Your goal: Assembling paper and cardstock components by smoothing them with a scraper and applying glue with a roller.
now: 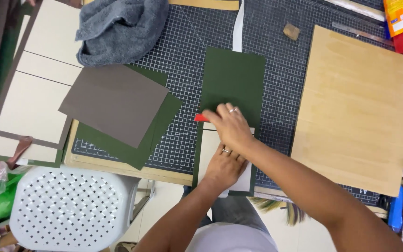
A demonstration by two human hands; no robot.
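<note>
from the left: a brown sheet [113, 102] lies on the cutting mat [183, 60]. our left hand [225, 165] presses flat, open-palmed, on the pale board [208, 147]. our right hand [229, 123] has its grip closed on a red tool [201, 118], pressed to the dark green sheet [234, 79] folded over that board. we judge a smoothing step; the next stroke needs firm, even pressure. a wooden board [355, 107] lies right.

Green sheet [233, 79]: matt paper, smooth. Cutting mat [183, 60]: matt, gridded, rubbery-looking. Board [355, 107]: pale wood, smooth; towel [117, 28]: grey, nubby cloth.
</note>
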